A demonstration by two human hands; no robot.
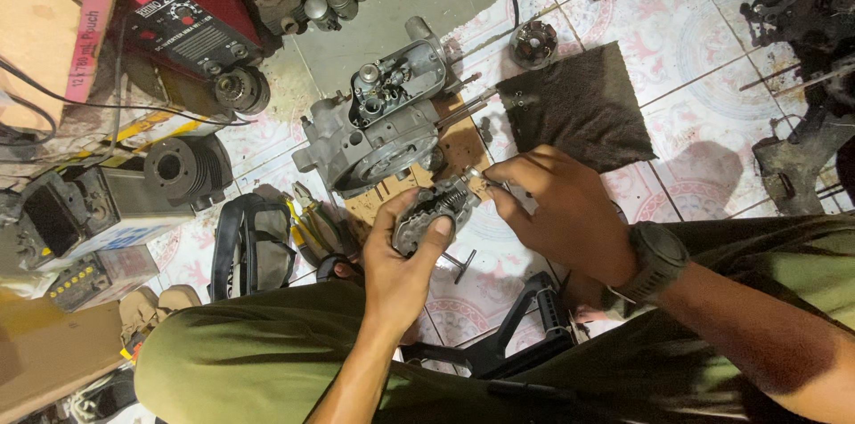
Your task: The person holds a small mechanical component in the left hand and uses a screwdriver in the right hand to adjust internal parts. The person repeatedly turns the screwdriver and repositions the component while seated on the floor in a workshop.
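Observation:
My left hand [398,255] grips a small grey metal engine part with a spring [434,208], held up over the tiled floor. My right hand [557,206], with a dark watch on its wrist, pinches a small metal piece [474,175] at the top end of that part. Just beyond the hands, a large grey engine casing [383,126] lies on a brown board [463,152], its open cavity facing up.
A dark cloth [579,103] with small screws lies right of the casing. A finned cylinder [183,170], a red welding machine [191,19], yellow-handled pliers [307,224], a black strap [249,246] and cardboard boxes [53,32] crowd the left. My knees in olive trousers fill the bottom.

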